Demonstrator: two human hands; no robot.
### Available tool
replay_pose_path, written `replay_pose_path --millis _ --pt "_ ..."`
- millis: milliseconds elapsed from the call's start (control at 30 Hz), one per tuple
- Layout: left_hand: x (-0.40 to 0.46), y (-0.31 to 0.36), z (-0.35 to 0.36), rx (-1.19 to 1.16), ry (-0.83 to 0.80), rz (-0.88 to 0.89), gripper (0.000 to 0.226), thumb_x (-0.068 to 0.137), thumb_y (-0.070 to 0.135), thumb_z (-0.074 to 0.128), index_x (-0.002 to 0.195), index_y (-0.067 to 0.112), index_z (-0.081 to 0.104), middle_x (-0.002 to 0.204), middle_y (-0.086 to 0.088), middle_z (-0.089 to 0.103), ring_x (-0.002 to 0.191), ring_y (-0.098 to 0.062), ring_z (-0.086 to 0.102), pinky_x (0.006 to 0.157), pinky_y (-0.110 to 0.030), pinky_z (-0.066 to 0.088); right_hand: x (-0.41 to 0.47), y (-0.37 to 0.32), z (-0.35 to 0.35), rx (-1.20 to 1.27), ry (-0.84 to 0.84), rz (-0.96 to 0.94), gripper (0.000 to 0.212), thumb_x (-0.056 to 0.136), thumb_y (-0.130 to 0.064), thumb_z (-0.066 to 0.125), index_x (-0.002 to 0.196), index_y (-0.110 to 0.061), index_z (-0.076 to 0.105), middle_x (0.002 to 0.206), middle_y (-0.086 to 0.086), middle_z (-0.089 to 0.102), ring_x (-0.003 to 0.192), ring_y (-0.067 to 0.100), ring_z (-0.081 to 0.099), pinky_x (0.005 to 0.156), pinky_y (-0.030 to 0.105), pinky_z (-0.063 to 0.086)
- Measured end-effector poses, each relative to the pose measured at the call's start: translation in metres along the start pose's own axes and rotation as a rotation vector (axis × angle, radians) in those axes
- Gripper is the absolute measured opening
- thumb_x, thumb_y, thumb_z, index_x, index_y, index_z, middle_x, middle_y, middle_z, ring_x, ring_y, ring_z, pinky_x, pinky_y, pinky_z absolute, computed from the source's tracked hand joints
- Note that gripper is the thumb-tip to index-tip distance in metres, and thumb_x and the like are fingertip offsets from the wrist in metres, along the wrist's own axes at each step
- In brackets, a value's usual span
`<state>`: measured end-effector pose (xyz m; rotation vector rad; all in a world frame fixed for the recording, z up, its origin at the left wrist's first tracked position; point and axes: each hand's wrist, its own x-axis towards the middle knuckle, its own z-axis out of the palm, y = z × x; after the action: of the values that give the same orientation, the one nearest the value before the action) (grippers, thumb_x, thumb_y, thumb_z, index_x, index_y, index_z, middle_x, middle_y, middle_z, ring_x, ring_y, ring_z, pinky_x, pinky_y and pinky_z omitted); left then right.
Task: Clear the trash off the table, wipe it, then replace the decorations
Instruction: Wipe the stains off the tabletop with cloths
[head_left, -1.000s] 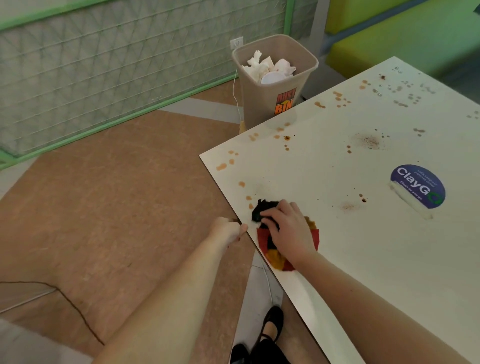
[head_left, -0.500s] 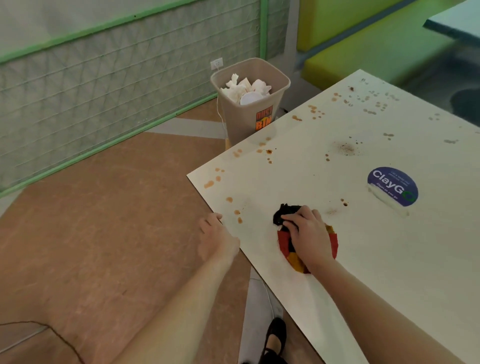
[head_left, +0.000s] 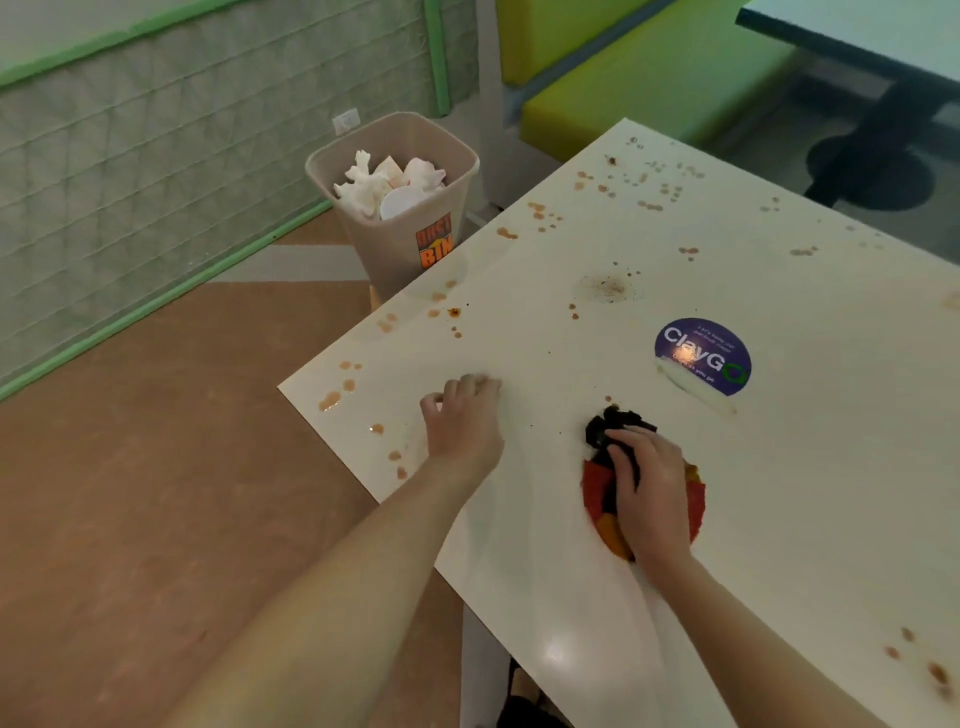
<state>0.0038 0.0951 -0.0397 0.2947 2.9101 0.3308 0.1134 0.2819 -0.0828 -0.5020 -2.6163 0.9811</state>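
1. On the white desk (head_left: 779, 467), near its front-left corner, the right hand (head_left: 652, 499) lies palm-down on a bunched cloth (head_left: 597, 488), red, orange and black; fingers curl over the black folds, so it grips and presses at once.
2. Left hand (head_left: 462, 421) rests on the desk well left of the cloth, fingers loosely bent, fingertips touching the surface, holding nothing visible; it looks to be bracing.
3. Brown-orange spill spots (head_left: 540, 213) are scattered over the far edge, the left corner and the near-right edge; a dried crumbly patch (head_left: 608, 288) sits mid-desk, beyond the cloth.
4. A round purple sticker (head_left: 702, 356) lies flat, right of and beyond the cloth, apart from it.
5. The bin (head_left: 400, 208) stands on the floor just off the far-left desk edge, filled with white tissue and a lid; no loose trash shows on the desk, so the step is likely wiping, early on.
6. Handling judgement: the cloth is soft, light and limp; it will bunch and slide easily on the glossy top. Best held from above with a flat palm over the centre, fingers pinning the leading fold.
7. Risk: wet drops may smear; the dried patch probably needs firmer pressure.
8. No decorations are in view.
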Motion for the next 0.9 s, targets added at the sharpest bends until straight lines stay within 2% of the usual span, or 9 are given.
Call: replay_pose_path --millis 100,200,367,467,567,667,767,833,900 --pt "0.015 -0.001 -0.001 0.138 -0.116 0.007 0.064 0.094 0.019 0.05 0.151 0.026 0.021 0.161 0.004 0.013 0.145 -0.013 0.015 0.116 -0.043 0.006 0.027 -0.002 0.003 0.181 0.087 0.135 0.021 0.1 -0.016 0.051 0.117 -0.021 0.063 0.116 -0.007 0.061 0.112 0.012 0.051 0.1 0.026 0.036" --pt "0.019 0.0 0.002 0.221 -0.154 0.003 0.069 0.097 0.02 0.047 0.155 0.025 0.01 0.163 0.004 0.005 0.148 -0.013 0.009 0.118 -0.045 0.0 0.053 -0.006 0.012 0.171 0.08 0.134 0.023 0.101 -0.018 0.049 0.119 -0.02 0.063 0.119 -0.006 0.062 0.115 0.013 0.051 0.102 0.026 0.036" --pt "0.024 0.001 0.004 0.251 -0.195 -0.026 0.076 0.095 0.016 0.051 0.155 0.025 0.005 0.163 0.004 0.001 0.148 -0.014 0.006 0.118 -0.043 0.002 0.041 -0.016 0.028 0.019 -0.065 -0.039 0.024 0.1 -0.017 0.052 0.118 -0.015 0.068 0.133 0.002 0.059 0.131 0.018 0.046 0.114 0.034 0.033" --pt "0.024 0.002 0.0 0.236 -0.21 -0.021 0.07 0.098 0.021 0.047 0.155 0.025 0.006 0.163 0.004 0.001 0.147 -0.014 0.007 0.118 -0.043 0.003 0.006 -0.017 0.033 -0.016 -0.185 -0.207 0.025 0.099 -0.018 0.054 0.118 -0.015 0.069 0.138 0.002 0.057 0.136 0.019 0.044 0.113 0.034 0.036" --pt "0.024 0.005 -0.003 0.242 -0.229 -0.025 0.07 0.099 0.024 0.047 0.155 0.025 0.006 0.163 0.005 0.001 0.147 -0.014 0.007 0.118 -0.042 0.002 0.014 -0.001 0.024 -0.093 -0.249 -0.38 0.027 0.097 -0.015 0.055 0.122 -0.016 0.068 0.142 0.002 0.055 0.137 0.021 0.045 0.109 0.035 0.042" --pt "0.026 0.005 -0.001 0.243 -0.227 -0.033 0.07 0.098 0.022 0.047 0.155 0.025 0.006 0.162 0.005 0.002 0.147 -0.014 0.008 0.118 -0.042 0.003 0.052 0.008 0.019 -0.127 -0.211 -0.28 0.032 0.094 -0.006 0.06 0.123 -0.017 0.068 0.142 0.002 0.055 0.136 0.021 0.046 0.106 0.041 0.046" --pt "0.026 0.005 0.001 0.241 -0.223 -0.036 0.073 0.096 0.02 0.05 0.155 0.025 0.007 0.162 0.004 0.004 0.146 -0.016 0.008 0.117 -0.041 0.005 0.072 0.004 0.023 -0.071 -0.146 -0.108 0.029 0.098 -0.01 0.055 0.123 -0.018 0.068 0.143 -0.001 0.053 0.14 0.017 0.04 0.108 0.043 0.044" --pt "0.027 0.004 0.001 0.235 -0.223 -0.031 0.074 0.095 0.019 0.052 0.155 0.024 0.008 0.162 0.004 0.004 0.146 -0.016 0.009 0.117 -0.041 0.006 0.056 -0.002 0.029 -0.052 -0.13 -0.097 0.029 0.098 -0.01 0.056 0.123 -0.017 0.068 0.143 0.0 0.053 0.141 0.017 0.039 0.111 0.042 0.041" --pt "0.027 0.003 0.0 0.229 -0.22 -0.021 0.073 0.096 0.022 0.051 0.155 0.025 0.008 0.162 0.004 0.005 0.145 -0.016 0.009 0.117 -0.04 0.006 0.027 -0.01 0.03 -0.045 -0.153 -0.172 0.028 0.097 -0.011 0.057 0.122 -0.016 0.068 0.143 0.0 0.054 0.14 0.017 0.041 0.113 0.04 0.038"
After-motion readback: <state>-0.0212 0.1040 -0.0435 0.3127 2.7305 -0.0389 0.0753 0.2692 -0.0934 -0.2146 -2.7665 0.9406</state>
